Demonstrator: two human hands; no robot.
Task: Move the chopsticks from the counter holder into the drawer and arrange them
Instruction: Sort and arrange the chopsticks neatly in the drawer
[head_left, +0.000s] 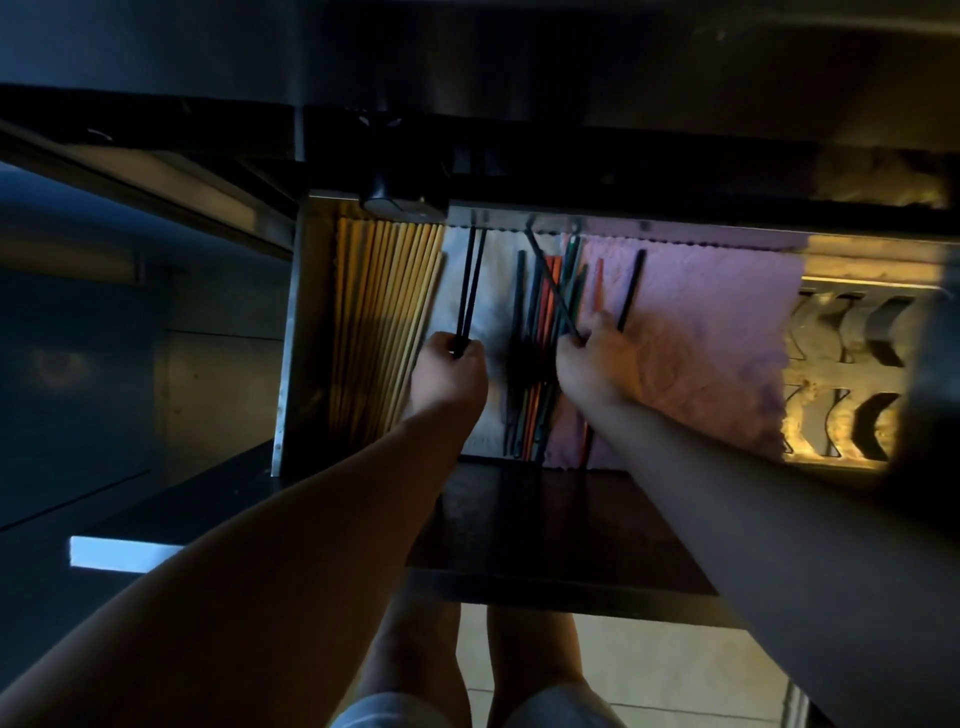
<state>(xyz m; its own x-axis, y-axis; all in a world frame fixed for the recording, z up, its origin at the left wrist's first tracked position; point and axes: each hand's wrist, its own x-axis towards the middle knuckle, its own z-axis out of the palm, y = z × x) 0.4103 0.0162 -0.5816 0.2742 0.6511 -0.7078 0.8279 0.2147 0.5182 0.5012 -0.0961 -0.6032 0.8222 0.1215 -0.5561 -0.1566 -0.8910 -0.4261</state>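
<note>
Chopsticks (543, 291) inside open drawer (291, 332), placed here against its pink cloth (701, 338). Pale wooden bundle (384, 322) far left of cloth; mixed coloured heap (524, 364) at cloth's left edge. Left hand (449, 371) left of cloth, gripping two black chopsticks (465, 291). Right hand (597, 364) over cloth's left edge, pinching one black chopstick (550, 283) slanted across heap.

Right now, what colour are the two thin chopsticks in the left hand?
Black: the two thin chopsticks gripped by the left hand, best in the head view.
</note>
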